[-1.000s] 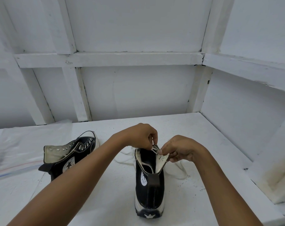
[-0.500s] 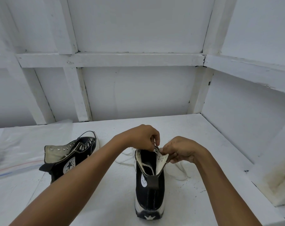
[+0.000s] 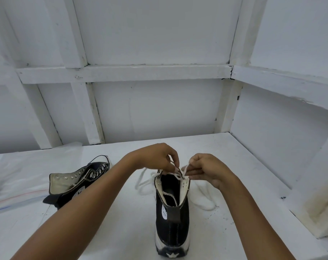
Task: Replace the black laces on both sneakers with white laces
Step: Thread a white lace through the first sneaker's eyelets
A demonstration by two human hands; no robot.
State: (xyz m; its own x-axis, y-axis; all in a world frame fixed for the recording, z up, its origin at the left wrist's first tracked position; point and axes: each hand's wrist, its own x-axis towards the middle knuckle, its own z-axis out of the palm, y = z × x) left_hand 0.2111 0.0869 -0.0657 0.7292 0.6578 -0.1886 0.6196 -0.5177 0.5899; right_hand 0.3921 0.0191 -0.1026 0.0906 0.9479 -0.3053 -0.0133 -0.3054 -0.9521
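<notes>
The upright sneaker point(image 3: 171, 212) is standing in the middle of the table point(image 3: 122, 231), heel toward the camera and toe pointing away. It is black, with a white sole and a pale lining showing inside its open collar. A white lace point(image 3: 206, 203) is running through the top eyelets. Its slack is lying in loose loops on the table on both sides of the shoe.

The left hand point(image 3: 157, 158) is pinching one strand of the lace between thumb and fingertips just above the collar's far edge. The right hand point(image 3: 208, 170) is pinching the other strand the same way, with the remaining fingers curled in.

Half a second ago both hands were sitting lower and nearly touching, pressed against the top of the eyelet flap. Now they are lifting a little and drawing apart. Short lengths of lace are showing between the fingers and the eyelets, where none could be seen before. The shoe itself is staying where it was.

The second sneaker point(image 3: 80, 181) is lying on its side well to the left, its tongue flap folded open. Its metal eyelets are showing no lace, and it is staying unmoved. Beyond it, a clear plastic bag point(image 3: 18, 175) is lying flat at the table's left edge. The white-painted framed wall point(image 3: 125, 74) is rising behind.
</notes>
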